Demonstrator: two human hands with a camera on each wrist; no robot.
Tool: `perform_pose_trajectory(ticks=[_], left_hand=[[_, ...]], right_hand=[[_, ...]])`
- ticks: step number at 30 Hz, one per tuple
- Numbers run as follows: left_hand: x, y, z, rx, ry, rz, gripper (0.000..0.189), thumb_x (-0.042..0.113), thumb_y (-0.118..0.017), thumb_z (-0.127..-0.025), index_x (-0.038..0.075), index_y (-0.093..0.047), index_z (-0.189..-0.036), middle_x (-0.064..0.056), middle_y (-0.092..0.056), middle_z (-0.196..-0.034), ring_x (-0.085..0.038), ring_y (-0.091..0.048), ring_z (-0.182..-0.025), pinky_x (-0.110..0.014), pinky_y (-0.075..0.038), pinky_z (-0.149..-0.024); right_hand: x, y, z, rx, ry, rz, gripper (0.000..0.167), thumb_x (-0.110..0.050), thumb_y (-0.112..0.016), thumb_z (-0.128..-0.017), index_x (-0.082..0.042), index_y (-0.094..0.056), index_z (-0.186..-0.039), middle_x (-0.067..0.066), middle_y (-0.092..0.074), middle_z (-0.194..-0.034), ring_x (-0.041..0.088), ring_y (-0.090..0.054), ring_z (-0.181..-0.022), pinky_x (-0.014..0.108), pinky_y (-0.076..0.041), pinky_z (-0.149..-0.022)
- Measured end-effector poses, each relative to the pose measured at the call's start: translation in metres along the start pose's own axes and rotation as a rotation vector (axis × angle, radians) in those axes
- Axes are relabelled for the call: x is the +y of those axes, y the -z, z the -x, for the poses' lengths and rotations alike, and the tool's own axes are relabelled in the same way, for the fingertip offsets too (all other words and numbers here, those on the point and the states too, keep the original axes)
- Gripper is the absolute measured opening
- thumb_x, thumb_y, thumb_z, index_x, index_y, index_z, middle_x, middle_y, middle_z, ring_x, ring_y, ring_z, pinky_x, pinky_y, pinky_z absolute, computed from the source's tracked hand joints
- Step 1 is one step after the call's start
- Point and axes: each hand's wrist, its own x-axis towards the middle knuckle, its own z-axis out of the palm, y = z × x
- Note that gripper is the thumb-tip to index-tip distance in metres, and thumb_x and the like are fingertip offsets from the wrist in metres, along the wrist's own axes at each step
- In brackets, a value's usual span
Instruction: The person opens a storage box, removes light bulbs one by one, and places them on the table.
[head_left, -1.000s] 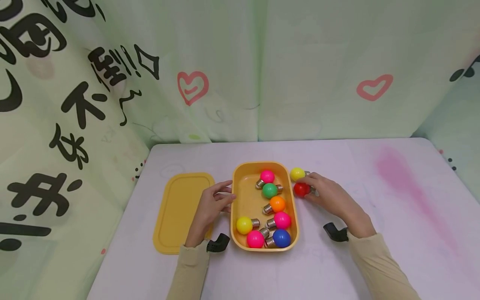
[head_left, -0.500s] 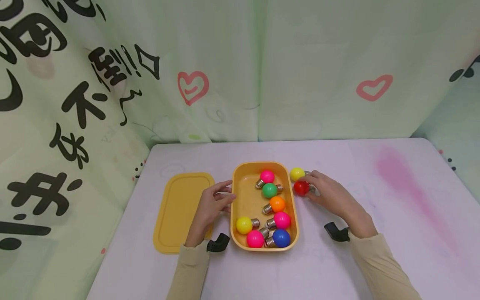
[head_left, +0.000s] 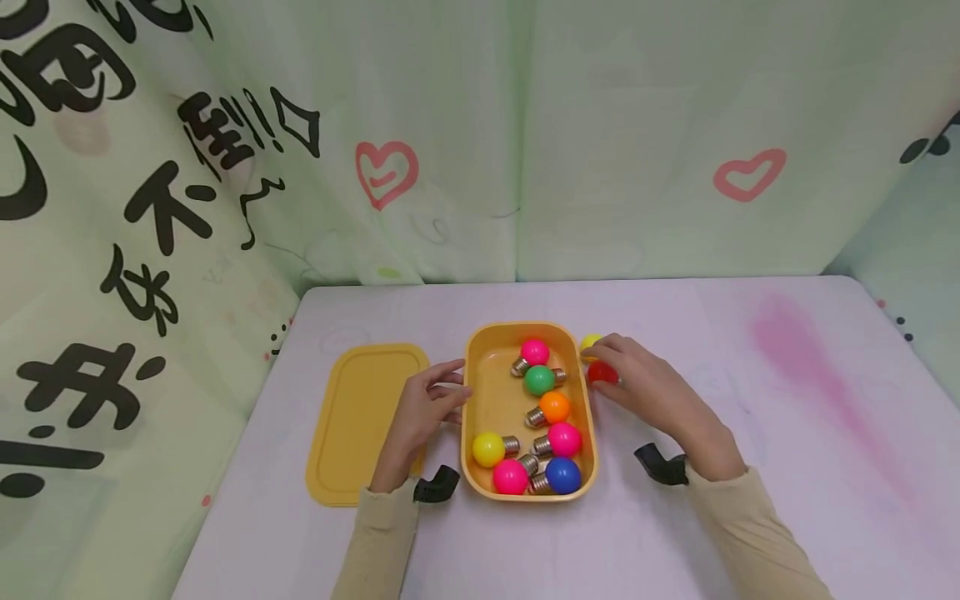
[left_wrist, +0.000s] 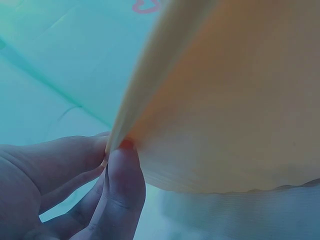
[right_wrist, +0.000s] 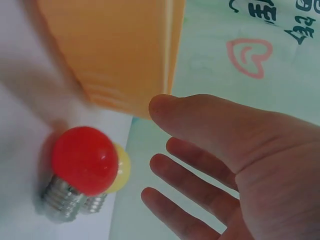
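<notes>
Curtain (head_left: 615, 167): pale green, behind the pale table (head_left: 637, 542) on my feed.
Box (head_left: 491, 375): yellow, mid-table, seven bulbs (head_left: 555, 407) in it, lid (head_left: 356, 417) flat to its left.
Left hand (head_left: 429, 402): pinches the box's left rim between thumb and fingers.
Right hand (head_left: 647, 379): fingers spread, nothing held, at the box's right rim; I cannot tell whether it touches.
Outside the box: red bulb (right_wrist: 86, 159) and yellow bulb (right_wrist: 123, 167), just beside its right wall.
Risk: I judge a low sweep of the right hand could knock the red bulb rolling; a tug on the rim could slide the seven.
Change: against half a second ago, the right hand sits further left, covering more of the yellow bulb; box unmoved.
</notes>
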Motion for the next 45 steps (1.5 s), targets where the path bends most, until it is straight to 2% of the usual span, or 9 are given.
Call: perform_pose_trajectory(ticks=[5, 11, 17, 22, 28, 33, 45], left_hand=[[0.000, 0.000, 0.000, 0.001, 0.000, -0.004, 0.048, 0.011, -0.072, -0.091, 0.012, -0.060, -0.137, -0.014, -0.064, -0.116, -0.023, -0.068, -0.084, -0.028, -0.061, -0.067], [0.001, 0.000, 0.000, 0.002, 0.002, -0.002, 0.048, 0.011, -0.072, -0.090, 0.012, -0.060, -0.137, -0.015, -0.064, -0.117, -0.022, -0.068, -0.084, -0.028, -0.061, -0.067], [0.001, 0.000, 0.000, -0.001, -0.001, 0.001, 0.048, 0.010, -0.072, -0.091, 0.012, -0.060, -0.137, -0.015, -0.064, -0.117, -0.020, -0.068, -0.082, -0.028, -0.061, -0.066], [0.001, 0.000, 0.001, -0.001, 0.006, -0.001, 0.048, 0.010, -0.072, -0.090, 0.012, -0.060, -0.137, -0.014, -0.065, -0.117, -0.022, -0.068, -0.084, -0.029, -0.061, -0.066], [0.001, -0.001, 0.000, 0.000, 0.015, -0.011, 0.048, 0.011, -0.072, -0.091, 0.012, -0.060, -0.137, -0.013, -0.065, -0.116, -0.019, -0.068, -0.084, -0.028, -0.061, -0.067], [0.001, -0.001, -0.001, -0.004, 0.014, -0.008, 0.048, 0.011, -0.072, -0.090, 0.012, -0.060, -0.137, -0.013, -0.064, -0.115, -0.019, -0.068, -0.084, -0.029, -0.061, -0.067], [0.000, 0.000, -0.001, -0.015, 0.004, 0.010, 0.048, 0.010, -0.072, -0.091, 0.011, -0.059, -0.137, -0.014, -0.064, -0.116, -0.021, -0.069, -0.087, -0.029, -0.061, -0.067]], right_hand=[[-0.015, 0.002, -0.002, -0.006, 0.021, -0.016, 0.043, -0.009, -0.078, -0.084, -0.003, -0.065, -0.124, 0.015, -0.061, -0.120, 0.029, -0.062, -0.105, 0.043, -0.059, -0.086], [-0.033, 0.000, -0.005, -0.014, 0.059, -0.017, 0.047, -0.011, -0.079, -0.084, -0.003, -0.063, -0.128, 0.015, -0.060, -0.123, 0.029, -0.060, -0.110, 0.044, -0.059, -0.088], [-0.048, -0.006, -0.008, -0.012, 0.134, -0.040, 0.046, -0.011, -0.080, -0.083, -0.004, -0.065, -0.126, 0.012, -0.060, -0.121, 0.025, -0.060, -0.107, 0.041, -0.059, -0.087], [-0.057, -0.013, -0.011, -0.016, 0.186, -0.040, 0.048, -0.012, -0.082, -0.081, -0.005, -0.065, -0.125, 0.011, -0.060, -0.124, 0.026, -0.060, -0.112, 0.039, -0.058, -0.090], [-0.065, -0.020, -0.013, -0.057, 0.189, -0.041, 0.047, -0.015, -0.081, -0.082, -0.009, -0.064, -0.126, 0.009, -0.061, -0.123, 0.023, -0.058, -0.112, 0.036, -0.058, -0.089], [-0.072, -0.024, -0.016, -0.089, 0.190, -0.034, 0.048, -0.020, -0.079, -0.085, -0.008, -0.064, -0.128, 0.008, -0.062, -0.126, 0.024, -0.058, -0.116, 0.037, -0.056, -0.094], [-0.089, -0.033, -0.021, -0.214, 0.251, -0.042, 0.049, -0.029, -0.077, -0.087, -0.006, -0.064, -0.128, 0.008, -0.063, -0.122, 0.023, -0.061, -0.111, 0.036, -0.057, -0.093]])
